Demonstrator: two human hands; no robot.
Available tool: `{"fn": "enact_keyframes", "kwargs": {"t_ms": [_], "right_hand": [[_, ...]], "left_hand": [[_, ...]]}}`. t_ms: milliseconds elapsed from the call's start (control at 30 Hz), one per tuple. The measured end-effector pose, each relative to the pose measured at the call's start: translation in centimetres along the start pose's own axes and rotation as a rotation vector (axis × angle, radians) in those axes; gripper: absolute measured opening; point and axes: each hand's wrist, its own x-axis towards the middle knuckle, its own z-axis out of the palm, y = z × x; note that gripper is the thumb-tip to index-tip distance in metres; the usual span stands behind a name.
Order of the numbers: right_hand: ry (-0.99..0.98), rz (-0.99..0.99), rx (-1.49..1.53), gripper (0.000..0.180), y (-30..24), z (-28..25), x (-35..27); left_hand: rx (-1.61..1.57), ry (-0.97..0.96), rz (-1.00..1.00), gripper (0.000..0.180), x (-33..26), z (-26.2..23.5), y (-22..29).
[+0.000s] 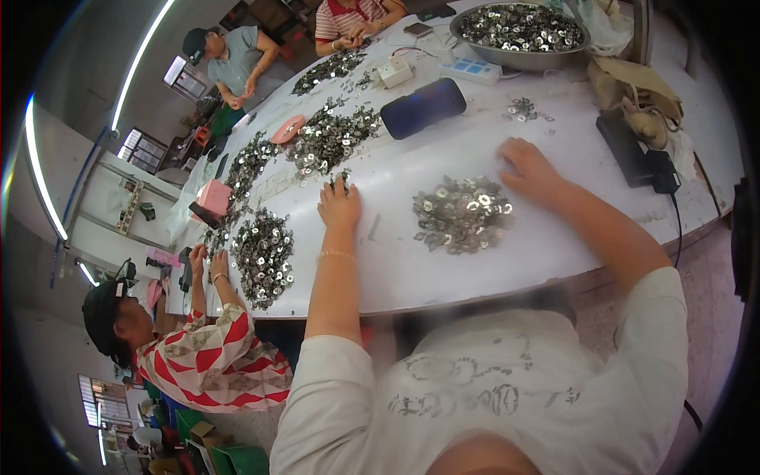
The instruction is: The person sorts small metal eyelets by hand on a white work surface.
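Both hands flat on the white tabletop [443, 261], a heap of small metal rings [463, 212] between them.

The left hand [340, 204] touches a few loose rings at its fingertips, its grip holding nothing I can see. The right hand [529, 169] rests just beyond the heap, fingers curled; whether they pinch anything I cannot tell.

We see a dark blue phone [423, 107], screen unlit, on the white table [475, 150] at twelve o'clock; green and brown cartons [218, 451] at seven o'clock
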Motion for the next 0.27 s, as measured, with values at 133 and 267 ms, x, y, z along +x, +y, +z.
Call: {"fn": "enact_keyframes", "kwargs": {"t_ms": [133, 267], "right_hand": [[0.166, -0.271, -0.184, 0.033, 2.1, 3.0, 4.9], [0.112, -0.434, -0.343, 0.053, 2.2, 5.2, 9.6]], "left_hand": [[0.029, -0.025, -0.076, 0.063, 1.1, 0.2, 0.6], [0.051, -0.022, -0.234, 0.066, 2.8, 0.7, 2.5]]}}
